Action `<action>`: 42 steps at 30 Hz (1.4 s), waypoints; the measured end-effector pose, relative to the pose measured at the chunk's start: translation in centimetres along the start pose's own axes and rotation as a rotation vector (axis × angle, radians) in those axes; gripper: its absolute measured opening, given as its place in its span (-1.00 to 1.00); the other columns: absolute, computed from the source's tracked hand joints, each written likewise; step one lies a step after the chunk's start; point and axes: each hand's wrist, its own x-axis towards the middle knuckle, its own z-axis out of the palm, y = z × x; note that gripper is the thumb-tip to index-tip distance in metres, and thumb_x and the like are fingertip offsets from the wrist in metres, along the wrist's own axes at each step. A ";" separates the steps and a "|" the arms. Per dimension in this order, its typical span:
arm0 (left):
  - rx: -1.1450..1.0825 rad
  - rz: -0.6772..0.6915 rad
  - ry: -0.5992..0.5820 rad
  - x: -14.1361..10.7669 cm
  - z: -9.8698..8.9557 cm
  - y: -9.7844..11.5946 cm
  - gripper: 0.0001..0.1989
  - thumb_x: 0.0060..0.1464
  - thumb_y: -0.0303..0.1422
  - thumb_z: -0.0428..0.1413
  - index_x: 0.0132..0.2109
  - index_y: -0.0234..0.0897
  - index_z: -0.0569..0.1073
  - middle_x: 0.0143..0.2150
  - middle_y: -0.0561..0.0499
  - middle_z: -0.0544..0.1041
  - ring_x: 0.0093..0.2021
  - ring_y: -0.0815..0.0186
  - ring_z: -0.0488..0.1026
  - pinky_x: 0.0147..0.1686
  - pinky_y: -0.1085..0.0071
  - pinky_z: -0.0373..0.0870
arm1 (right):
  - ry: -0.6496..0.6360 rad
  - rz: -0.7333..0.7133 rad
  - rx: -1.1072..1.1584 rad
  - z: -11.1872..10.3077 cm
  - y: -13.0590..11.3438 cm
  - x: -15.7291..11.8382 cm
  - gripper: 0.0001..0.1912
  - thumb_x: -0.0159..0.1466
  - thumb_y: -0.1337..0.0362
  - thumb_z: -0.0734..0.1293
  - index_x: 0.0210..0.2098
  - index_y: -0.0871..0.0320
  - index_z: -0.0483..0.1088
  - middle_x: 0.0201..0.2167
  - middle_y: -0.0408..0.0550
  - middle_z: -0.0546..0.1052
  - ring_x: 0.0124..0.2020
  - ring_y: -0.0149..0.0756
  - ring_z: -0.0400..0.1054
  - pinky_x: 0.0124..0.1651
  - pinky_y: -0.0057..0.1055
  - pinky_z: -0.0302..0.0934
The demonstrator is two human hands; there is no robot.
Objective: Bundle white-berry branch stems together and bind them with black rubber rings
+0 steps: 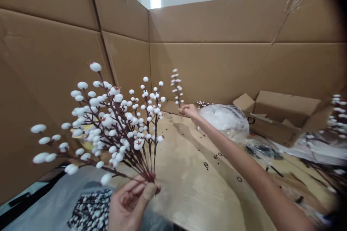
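Observation:
My left hand (132, 202) pinches the gathered lower ends of a bunch of artificial berry stems (116, 126), brown with white berries, which fans out upward and to the left. Farther off, my right hand (191, 111) is stretched over the tabletop, its fingers closed on a single berry stem (176, 86) held upright. That stem stands apart from the bunch, to its right. Below my left hand, many more white berries on dark stems (92, 209) lie in a clear plastic bag (56, 195).
Cardboard walls (206, 68) enclose the table (187, 177) at the left and back. An open carton (282, 115), a clear plastic bag (226, 119) and more berry stems (337, 119) are on the right. Small dark rings (239, 179) and bits lie scattered across the tabletop.

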 end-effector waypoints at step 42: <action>-0.143 0.091 -0.697 -6.5 7.0 2.9 -0.83 -0.07 -0.40 0.27 -0.28 -0.39 0.56 -0.41 -0.04 0.54 -0.42 0.43 0.45 -0.35 0.57 0.40 | -0.163 -0.194 0.597 -7.9 -6.7 -29.2 -0.66 0.00 0.25 0.45 -0.43 0.33 0.25 -0.56 -0.09 0.40 -0.56 -0.47 0.35 -0.48 -0.60 0.32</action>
